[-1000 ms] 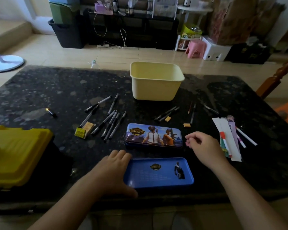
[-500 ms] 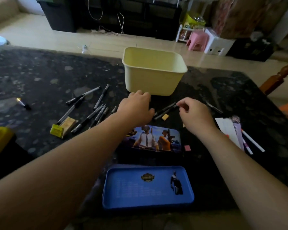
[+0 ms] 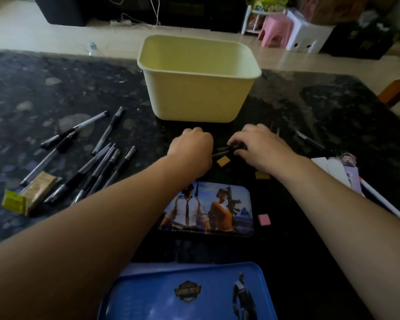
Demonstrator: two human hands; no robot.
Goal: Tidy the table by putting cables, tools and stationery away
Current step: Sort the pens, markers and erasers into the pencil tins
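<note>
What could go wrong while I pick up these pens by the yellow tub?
The right hand only pinches the thin dark pens, so they could slip or fan out. The small orange eraser lies right beside them and the left hand, so it may get knocked away. The pale yellow plastic tub stands close behind both hands and could be nudged.

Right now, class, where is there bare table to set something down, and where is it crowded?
Bare: left of the yellow tub beyond the pens, and to its right. Crowded: between tub and pencil tin, around left hand and right hand.
</note>
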